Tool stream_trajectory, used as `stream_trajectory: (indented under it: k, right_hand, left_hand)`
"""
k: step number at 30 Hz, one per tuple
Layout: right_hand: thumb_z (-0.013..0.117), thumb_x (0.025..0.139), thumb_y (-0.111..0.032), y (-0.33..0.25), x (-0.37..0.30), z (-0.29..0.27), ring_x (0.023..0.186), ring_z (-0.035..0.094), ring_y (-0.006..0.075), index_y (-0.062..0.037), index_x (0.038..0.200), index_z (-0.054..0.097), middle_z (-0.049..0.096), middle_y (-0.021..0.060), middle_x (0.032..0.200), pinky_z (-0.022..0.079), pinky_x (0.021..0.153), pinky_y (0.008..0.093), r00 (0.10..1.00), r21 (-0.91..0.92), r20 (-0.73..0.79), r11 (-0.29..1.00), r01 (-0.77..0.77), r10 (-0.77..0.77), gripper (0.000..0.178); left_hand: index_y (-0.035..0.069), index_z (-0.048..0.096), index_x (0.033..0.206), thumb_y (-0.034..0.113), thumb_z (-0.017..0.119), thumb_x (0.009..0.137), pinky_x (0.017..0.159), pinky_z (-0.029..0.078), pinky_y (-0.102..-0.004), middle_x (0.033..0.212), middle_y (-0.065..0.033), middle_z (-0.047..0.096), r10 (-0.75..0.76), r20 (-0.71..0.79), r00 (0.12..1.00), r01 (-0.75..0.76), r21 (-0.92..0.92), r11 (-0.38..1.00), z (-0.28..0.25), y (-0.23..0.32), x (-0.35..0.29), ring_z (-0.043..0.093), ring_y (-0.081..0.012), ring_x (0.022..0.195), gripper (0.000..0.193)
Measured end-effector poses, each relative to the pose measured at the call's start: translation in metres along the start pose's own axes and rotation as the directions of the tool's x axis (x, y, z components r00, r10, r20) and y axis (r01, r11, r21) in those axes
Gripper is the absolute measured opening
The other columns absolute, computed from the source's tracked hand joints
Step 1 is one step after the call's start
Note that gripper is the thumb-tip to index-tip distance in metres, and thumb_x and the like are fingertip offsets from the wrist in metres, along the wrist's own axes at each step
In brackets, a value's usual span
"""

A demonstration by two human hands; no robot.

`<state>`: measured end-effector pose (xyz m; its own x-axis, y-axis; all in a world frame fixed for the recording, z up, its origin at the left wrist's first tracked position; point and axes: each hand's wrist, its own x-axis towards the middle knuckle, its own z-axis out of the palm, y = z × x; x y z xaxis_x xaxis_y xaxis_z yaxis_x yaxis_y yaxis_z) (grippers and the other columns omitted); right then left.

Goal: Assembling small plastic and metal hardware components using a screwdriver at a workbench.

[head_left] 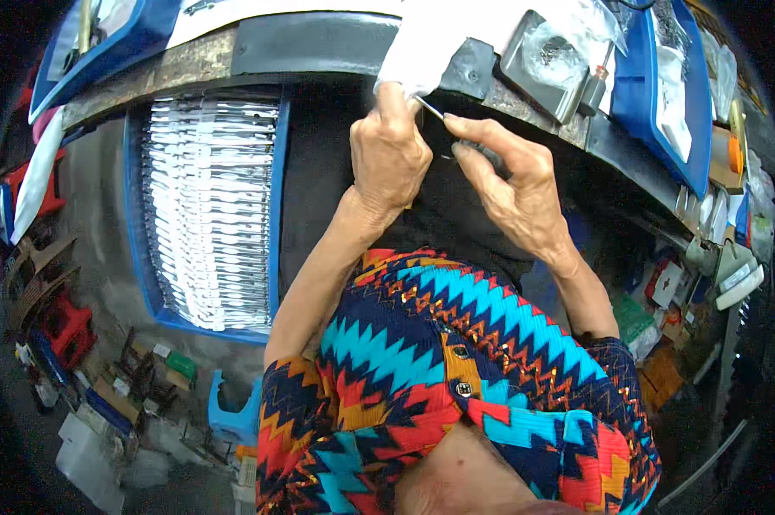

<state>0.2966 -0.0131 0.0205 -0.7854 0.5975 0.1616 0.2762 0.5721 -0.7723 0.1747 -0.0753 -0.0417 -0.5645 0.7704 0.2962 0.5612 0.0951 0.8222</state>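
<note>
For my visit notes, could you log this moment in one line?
left hand: curled at white material | right hand: holding thin metal piece | blue tray: rows of slim parts, person's left

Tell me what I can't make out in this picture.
In the head view:
- Left hand: anything in its grip is hidden by its fingers.
- Metal rod: one end hidden by the right hand.
- White sheet: cut off by the top edge.
- Plastic bag: contents blurred by glare.

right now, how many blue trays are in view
3: a blue tray of shiny pieces at mid-left, another at the upper left, a third at the upper right. More may be hidden.
</note>
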Motion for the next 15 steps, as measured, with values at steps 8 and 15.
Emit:
stream_trajectory:
  k: [8, 15]
  right_hand:
    - [0.055, 0.082, -0.001, -0.025, 0.005, -0.004, 0.065, 0.052, 0.0068, 0.0006, 0.102, 0.06, 0.06, 0.006, 0.073, 0.042, 0.057, 0.0213, 0.863, 0.247, 0.128, 0.827, -0.505, 0.489, 0.021]
    - [0.059, 0.081, -0.013, -0.018, 0.004, -0.007, 0.049, 0.049, 0.0059, -0.0004, 0.105, 0.058, 0.055, 0.0046, 0.065, 0.032, 0.035, 0.0163, 0.59, 0.774, 0.494, -0.014, -0.633, 0.639, 0.027]
  left_hand:
    - [-0.004, 0.045, 0.095, -0.005, 0.049, 0.079, 0.045, 0.043, -0.0413, 0.064, -0.0231, 0.055, 0.012, 0.0, 1.0, -0.012, 0.0, 1.0, 0.001, -0.003, 0.002, 0.059, -0.0403, 0.06, 0.017]
    - [-0.003, 0.043, 0.08, -0.004, 0.053, 0.076, 0.045, 0.047, -0.039, 0.057, -0.0197, 0.053, 0.092, -0.056, 0.994, -0.088, 0.069, 0.994, 0.0, -0.002, 0.002, 0.058, -0.0353, 0.053, 0.011]
